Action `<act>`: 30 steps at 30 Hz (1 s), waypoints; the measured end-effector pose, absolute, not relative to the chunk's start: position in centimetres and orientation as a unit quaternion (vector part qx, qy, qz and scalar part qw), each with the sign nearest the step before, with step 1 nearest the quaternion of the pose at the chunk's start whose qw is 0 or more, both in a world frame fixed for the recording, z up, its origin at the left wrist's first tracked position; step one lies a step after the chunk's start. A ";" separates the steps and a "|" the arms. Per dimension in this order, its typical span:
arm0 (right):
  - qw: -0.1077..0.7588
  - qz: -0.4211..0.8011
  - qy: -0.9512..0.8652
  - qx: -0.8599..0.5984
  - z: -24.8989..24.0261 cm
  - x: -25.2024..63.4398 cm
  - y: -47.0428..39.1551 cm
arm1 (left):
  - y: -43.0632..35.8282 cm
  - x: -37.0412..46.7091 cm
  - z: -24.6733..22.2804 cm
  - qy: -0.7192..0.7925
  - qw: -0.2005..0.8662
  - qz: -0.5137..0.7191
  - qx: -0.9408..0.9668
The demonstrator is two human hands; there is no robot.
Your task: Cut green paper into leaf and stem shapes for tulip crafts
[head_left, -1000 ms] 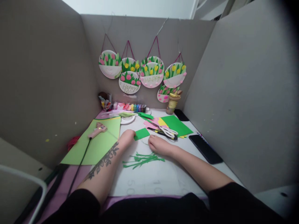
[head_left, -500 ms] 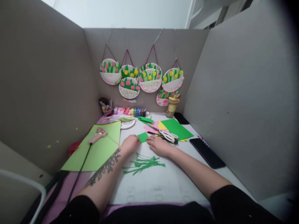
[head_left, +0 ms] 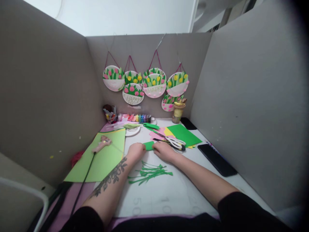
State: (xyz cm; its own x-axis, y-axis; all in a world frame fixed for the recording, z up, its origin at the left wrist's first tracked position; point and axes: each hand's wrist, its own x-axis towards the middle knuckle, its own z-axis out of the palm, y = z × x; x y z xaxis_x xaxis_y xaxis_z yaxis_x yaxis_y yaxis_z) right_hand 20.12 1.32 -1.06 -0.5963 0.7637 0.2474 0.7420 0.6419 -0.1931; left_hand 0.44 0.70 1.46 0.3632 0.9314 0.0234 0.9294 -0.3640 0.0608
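A small piece of green paper (head_left: pixel 149 146) is held between my two hands above the middle of the white work surface. My left hand (head_left: pixel 136 151) grips its left edge with curled fingers. At the right edge, my right hand (head_left: pixel 164 151) has its fingers closed on the same piece. Nearer to me lie several thin green paper strips (head_left: pixel 151 172) in a loose pile. Just beyond my right hand rest white-handled scissors (head_left: pixel 175 142), on top of a black and yellow cutter (head_left: pixel 182 148).
On the left, a glue gun (head_left: pixel 102 145) lies on light green sheets (head_left: pixel 84 170), its cord running toward me. A green sheet (head_left: pixel 185 133) and a phone (head_left: pixel 216 159) lie right. Paint bottles (head_left: pixel 142 118) and a yellow cup (head_left: pixel 178 112) stand at the back. Decorated paper plates (head_left: pixel 154 87) hang above.
The green paper was flatter and squarer; now it looks shorter from front to back, folded or tilted. My right fingers have curled in on its edge. The view has shifted slightly.
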 end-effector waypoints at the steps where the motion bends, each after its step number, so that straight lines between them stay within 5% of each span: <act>1: 0.145 0.026 -0.892 -0.428 -1.1 19.8 1.6 | 0.7 0.4 1.4 0.564 0.020 0.027 0.825; 13: 0.107 0.015 -0.877 -0.468 -1.1 19.1 2.3 | 0.7 0.3 1.3 0.552 0.025 0.037 0.833; 24: 0.205 0.035 -0.935 -0.288 -1.2 20.9 1.3 | 0.0 0.6 1.8 0.541 0.020 0.033 0.840; 30: 0.207 0.036 -0.928 -0.309 -1.8 21.4 1.3 | 0.1 1.1 1.5 0.553 0.014 0.023 0.833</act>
State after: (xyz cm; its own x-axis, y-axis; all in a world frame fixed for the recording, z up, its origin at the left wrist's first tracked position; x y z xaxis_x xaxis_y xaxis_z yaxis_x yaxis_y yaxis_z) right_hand 21.42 1.32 -1.77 -0.7234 0.5883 0.3614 0.5582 0.8064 -0.1953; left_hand 1.08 0.05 1.53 0.3870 0.9218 0.0223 0.9205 -0.3877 0.0495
